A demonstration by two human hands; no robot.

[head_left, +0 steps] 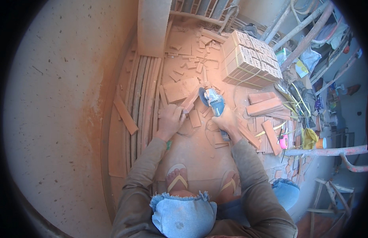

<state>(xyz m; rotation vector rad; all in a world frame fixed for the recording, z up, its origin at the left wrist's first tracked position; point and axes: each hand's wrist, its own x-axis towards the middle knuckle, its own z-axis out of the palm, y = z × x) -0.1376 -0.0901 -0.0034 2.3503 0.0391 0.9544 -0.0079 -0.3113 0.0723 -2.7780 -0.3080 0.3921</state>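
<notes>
My right hand (226,120) is wrapped round the body of a blue angle grinder (216,104), whose dark disc (203,96) faces left. In my left hand (171,119) is the near end of a narrow reddish brick tile (189,101), tilted up and away from me. The disc is close beside the tile's far end; whether they touch, I cannot tell. A larger square tile (180,89) lies on the dusty floor behind my left hand. Below the grinder's disc another small tile piece (195,118) lies flat.
A strapped stack of brick tiles (251,59) stands at the far right. Loose tiles (265,104) and a pink tape measure (284,141) lie to the right. Long poles (142,95) run along the left wall. Broken pieces (199,65) litter the floor ahead; scaffold tubes (311,29) lean at upper right.
</notes>
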